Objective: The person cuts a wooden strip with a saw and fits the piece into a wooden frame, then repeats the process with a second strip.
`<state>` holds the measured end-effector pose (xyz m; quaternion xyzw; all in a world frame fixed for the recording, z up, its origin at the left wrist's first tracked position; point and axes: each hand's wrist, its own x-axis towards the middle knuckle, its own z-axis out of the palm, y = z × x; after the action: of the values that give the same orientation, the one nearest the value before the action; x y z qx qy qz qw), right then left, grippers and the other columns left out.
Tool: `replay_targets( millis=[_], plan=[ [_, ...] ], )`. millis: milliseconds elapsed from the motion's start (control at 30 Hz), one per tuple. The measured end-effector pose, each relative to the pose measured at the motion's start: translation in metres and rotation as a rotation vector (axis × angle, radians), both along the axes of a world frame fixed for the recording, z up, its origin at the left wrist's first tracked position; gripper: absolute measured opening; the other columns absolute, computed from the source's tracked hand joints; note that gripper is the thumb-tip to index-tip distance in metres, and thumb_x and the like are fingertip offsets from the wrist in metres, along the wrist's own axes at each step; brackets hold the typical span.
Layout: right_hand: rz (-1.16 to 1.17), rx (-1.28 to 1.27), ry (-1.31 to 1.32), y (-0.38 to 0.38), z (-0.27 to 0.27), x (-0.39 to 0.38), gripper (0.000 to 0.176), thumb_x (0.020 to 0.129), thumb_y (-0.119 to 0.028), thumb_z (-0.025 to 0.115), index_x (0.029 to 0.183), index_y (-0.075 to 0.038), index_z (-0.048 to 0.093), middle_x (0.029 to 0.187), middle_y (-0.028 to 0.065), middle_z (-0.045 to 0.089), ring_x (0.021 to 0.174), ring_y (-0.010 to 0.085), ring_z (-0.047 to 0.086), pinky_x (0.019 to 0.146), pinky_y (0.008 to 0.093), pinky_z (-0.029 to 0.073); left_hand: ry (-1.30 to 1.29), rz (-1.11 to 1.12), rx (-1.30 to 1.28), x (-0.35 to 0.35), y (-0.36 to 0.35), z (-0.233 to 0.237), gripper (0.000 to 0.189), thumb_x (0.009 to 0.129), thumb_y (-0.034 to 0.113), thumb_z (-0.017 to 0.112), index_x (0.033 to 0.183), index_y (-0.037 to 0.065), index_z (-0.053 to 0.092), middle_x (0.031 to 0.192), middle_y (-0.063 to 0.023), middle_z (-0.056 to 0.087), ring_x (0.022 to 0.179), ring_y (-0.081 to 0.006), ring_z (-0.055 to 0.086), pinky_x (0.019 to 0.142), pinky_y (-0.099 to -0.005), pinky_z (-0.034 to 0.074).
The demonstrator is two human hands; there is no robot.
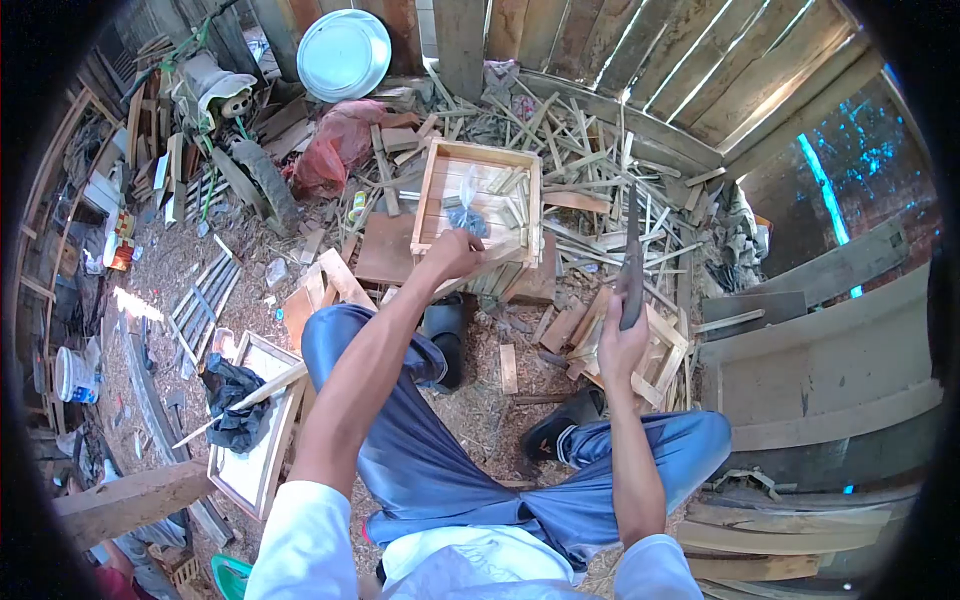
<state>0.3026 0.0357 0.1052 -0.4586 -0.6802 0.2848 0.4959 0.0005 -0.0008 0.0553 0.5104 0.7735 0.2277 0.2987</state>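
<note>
The left hand (452, 255) pinches a plastic bag (466, 214) over the wooden frame (432, 190), which seems already assembled. The right hand (622, 345) grips a dark tool (632, 265), held idle.

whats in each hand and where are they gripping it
Right hand grips a dark long tool by its lower end. Left hand seems to pinch a small plastic bag at its lower end.

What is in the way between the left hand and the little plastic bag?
Nothing visible. The left hand touches the plastic bag in the wooden box, its fingers seemingly pinching it. The right hand holds a dark tool well aside.
</note>
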Motion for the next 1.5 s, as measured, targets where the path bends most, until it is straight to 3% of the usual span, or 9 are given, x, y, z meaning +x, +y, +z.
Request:
replay_targets(
  millis=[100,267,467,833,900,1033,1100,1333,1500],
  plan=[
    [0.143,-0.235,0.435,-0.007,0.012,0.003,0.028,0.095,-0.031,0.06,0.093,-0.003,0.058,0.07,0.0005,0.057,0.055,0.0057,0.05,0.048,0.0223,0.038,0.027,-0.027,0.106,0.0,-0.001,-0.014,0.027,0.078,0.028,0.069,0.092,0.006,0.075,0.087,-0.0206,0.07,0.082,-0.0348,0.068,0.078,-0.0407,0.054],
    [0.135,-0.182,0.091,-0.006,0.028,0.012,0.026,0.095,-0.028,0.06,0.091,-0.002,0.06,0.059,-0.0039,0.048,0.049,0.0046,0.042,0.044,0.0223,0.033,0.092,-0.011,0.136,0.008,0.002,-0.017,0.027,0.079,0.028,0.068,0.092,0.005,0.074,0.084,-0.0218,0.069,0.08,-0.0361,0.068,0.076,-0.0411,0.053],
    [0.232,-0.44,0.513,-0.015,-0.002,0.011,0.026,0.096,-0.026,0.059,0.093,0.0,0.06,0.062,-0.0023,0.048,0.054,0.005,0.041,0.05,0.0222,0.033,0.085,-0.021,0.23,0.014,-0.001,-0.017,0.026,0.08,0.027,0.067,0.091,0.004,0.073,0.082,-0.0215,0.068,0.079,-0.0373,0.067,0.074,-0.0429,0.053],
    [0.229,-0.452,0.532,-0.01,-0.006,0.009,0.025,0.096,-0.024,0.059,0.097,0.0,0.059,0.064,-0.0023,0.048,0.056,0.0052,0.042,0.051,0.0224,0.034,0.023,0.049,0.25,0.026,-0.002,-0.018,0.024,0.081,0.022,0.066,0.097,0.004,0.071,0.085,-0.0233,0.068,0.083,-0.0392,0.066,0.075,-0.0444,0.052],
    [0.215,-0.446,0.527,-0.008,-0.006,0.012,0.024,0.096,-0.024,0.059,0.097,0.0,0.059,0.064,-0.0023,0.048,0.056,0.005,0.042,0.051,0.0223,0.034,0.07,0.038,0.141,0.024,-0.004,-0.018,0.027,0.082,0.019,0.069,0.103,0.002,0.069,0.082,-0.0213,0.068,0.076,-0.0288,0.068,0.07,-0.0384,0.052],
    [0.225,-0.452,0.569,-0.001,-0.007,0.015,0.024,0.096,-0.024,0.06,0.097,0.0,0.059,0.063,-0.0026,0.048,0.056,0.0047,0.041,0.051,0.0221,0.033,0.006,0.092,0.077,0.025,-0.006,-0.02,0.029,0.081,0.018,0.07,0.105,0.002,0.068,0.085,-0.0218,0.069,0.076,-0.0292,0.068,0.07,-0.0381,0.052],
    [0.221,-0.454,0.597,0.001,-0.006,0.016,0.025,0.096,-0.024,0.06,0.096,0.0,0.059,0.063,-0.0027,0.048,0.055,0.0047,0.041,0.051,0.0221,0.033,0.056,0.111,0.131,0.029,-0.007,-0.02,0.027,0.079,0.015,0.07,0.104,0.005,0.07,0.086,-0.0264,0.067,0.083,-0.0391,0.067,0.075,-0.0441,0.052],
    [0.21,-0.444,0.589,0.011,-0.006,0.017,0.026,0.095,-0.025,0.061,0.097,0.001,0.06,0.062,-0.0028,0.047,0.054,0.005,0.041,0.05,0.0221,0.033,0.074,0.076,0.319,0.028,0.01,-0.013,0.029,0.078,0.011,0.071,0.106,0.006,0.07,0.084,-0.0214,0.069,0.08,-0.0365,0.067,0.073,-0.0437,0.053],
    [0.259,-0.455,0.524,0.009,-0.008,0.021,0.031,0.097,-0.03,0.057,0.092,0.0,0.059,0.062,-0.0031,0.047,0.054,0.0049,0.041,0.049,0.0221,0.032,0.422,-0.075,0.3,0.038,0.016,-0.008,0.027,0.076,0.012,0.071,0.102,0.007,0.07,0.087,-0.0199,0.069,0.084,-0.0367,0.067,0.077,-0.0449,0.052]
  ],
)
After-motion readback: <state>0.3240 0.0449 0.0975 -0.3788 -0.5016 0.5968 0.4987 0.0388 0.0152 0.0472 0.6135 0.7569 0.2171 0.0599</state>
